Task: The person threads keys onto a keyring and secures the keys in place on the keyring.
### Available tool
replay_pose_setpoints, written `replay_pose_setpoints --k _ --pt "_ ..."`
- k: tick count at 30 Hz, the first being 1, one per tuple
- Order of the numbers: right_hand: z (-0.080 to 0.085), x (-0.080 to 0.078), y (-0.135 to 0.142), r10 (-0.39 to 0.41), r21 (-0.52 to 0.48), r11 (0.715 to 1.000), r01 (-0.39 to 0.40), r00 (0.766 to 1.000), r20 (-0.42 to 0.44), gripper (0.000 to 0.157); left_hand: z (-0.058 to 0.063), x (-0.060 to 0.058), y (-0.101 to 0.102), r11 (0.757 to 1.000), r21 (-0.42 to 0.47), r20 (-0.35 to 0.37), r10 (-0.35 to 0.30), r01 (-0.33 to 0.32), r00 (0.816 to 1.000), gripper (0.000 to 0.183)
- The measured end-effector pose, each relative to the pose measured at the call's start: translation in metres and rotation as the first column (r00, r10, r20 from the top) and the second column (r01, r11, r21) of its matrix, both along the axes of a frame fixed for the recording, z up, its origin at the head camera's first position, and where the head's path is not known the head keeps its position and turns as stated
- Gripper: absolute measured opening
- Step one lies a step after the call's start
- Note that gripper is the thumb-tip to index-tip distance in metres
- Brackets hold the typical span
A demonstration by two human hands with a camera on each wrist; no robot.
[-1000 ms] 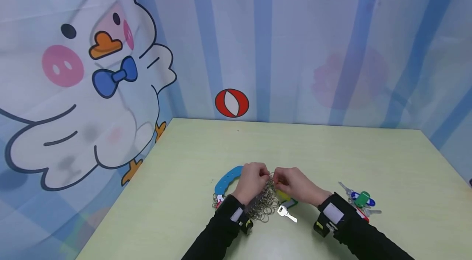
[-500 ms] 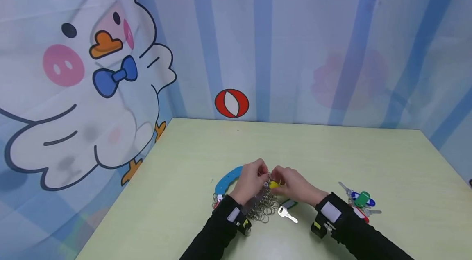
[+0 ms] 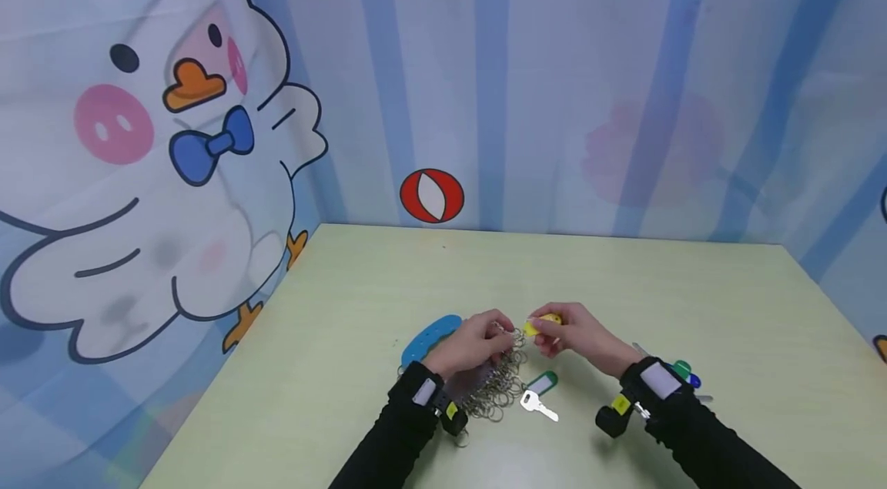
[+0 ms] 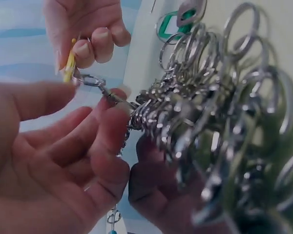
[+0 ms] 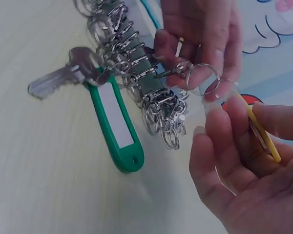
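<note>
Pinching a small yellow plastic key tag (image 5: 257,126) in the right hand (image 3: 578,335), thumb on one side and curled fingers on the other, pressed right up to it. Held up off the pale yellow-green bench (image 3: 374,289), just to the right of the left hand (image 3: 471,346). Linked from the tag back to the left hand by a thin round silver metal ring (image 5: 218,74). In the left hand, fingers bent in, tips nearly together around a small silver metal clasp (image 4: 107,92). Hard to tell how tight. Spread out under and beside the left hand, a big bunch of shiny silver metal rings (image 3: 495,393), many packed side by side. On the bench next to the bunch, a flat green plastic tag with a white label (image 3: 542,383), and a toothed silver metal key (image 3: 537,404) touching its end. Behind the left hand, part of a curved bright blue plastic piece (image 3: 426,339). Off by the right wrist, partly hidden, a small green plastic piece (image 3: 682,369) and a small blue plastic piece (image 3: 695,381). At the back, a blue cloth with a big white duck (image 3: 155,262) printed on it.
</note>
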State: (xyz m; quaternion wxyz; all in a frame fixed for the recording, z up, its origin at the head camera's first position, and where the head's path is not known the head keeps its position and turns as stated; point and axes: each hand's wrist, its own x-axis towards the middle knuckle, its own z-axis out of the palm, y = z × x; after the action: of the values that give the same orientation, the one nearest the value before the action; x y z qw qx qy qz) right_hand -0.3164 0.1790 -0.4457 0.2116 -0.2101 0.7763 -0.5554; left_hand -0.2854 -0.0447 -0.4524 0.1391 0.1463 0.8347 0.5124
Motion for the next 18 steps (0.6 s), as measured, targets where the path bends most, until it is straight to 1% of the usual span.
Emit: replay_pose_setpoints --k 2,5,8,11,13,18 --pt "-0.001 0.000 0.004 -0.006 -0.014 1.000 0.007 0.999 0.050 0.039 0.001 0.000 0.001 0.998 -0.037 0.011 -0.041 0.041 0.999 0.023" --pt "-0.004 0.000 0.011 -0.014 -0.041 0.999 0.019 0.994 0.111 0.038 0.001 -0.001 0.003 0.994 -0.079 0.007 -0.080 0.080 0.997 0.022" --pt "-0.005 0.001 0.018 -0.001 -0.085 0.996 0.015 0.986 0.169 0.037 0.002 -0.002 0.005 0.986 -0.118 -0.005 -0.116 0.114 0.993 0.021" --pt "-0.006 0.002 0.023 0.025 -0.127 0.992 0.004 0.974 0.225 0.036 0.001 -0.002 0.006 0.981 -0.132 -0.015 -0.146 0.143 0.989 0.015" --pt "-0.008 0.003 0.024 0.039 -0.145 0.989 -0.002 0.968 0.249 0.036 -0.001 -0.001 0.006 0.984 -0.116 -0.023 -0.140 0.136 0.990 0.011" --pt "-0.013 0.005 0.026 0.047 -0.166 0.986 0.001 0.957 0.285 0.034 -0.007 -0.001 0.006 0.995 -0.066 -0.029 -0.079 0.077 0.996 0.009"
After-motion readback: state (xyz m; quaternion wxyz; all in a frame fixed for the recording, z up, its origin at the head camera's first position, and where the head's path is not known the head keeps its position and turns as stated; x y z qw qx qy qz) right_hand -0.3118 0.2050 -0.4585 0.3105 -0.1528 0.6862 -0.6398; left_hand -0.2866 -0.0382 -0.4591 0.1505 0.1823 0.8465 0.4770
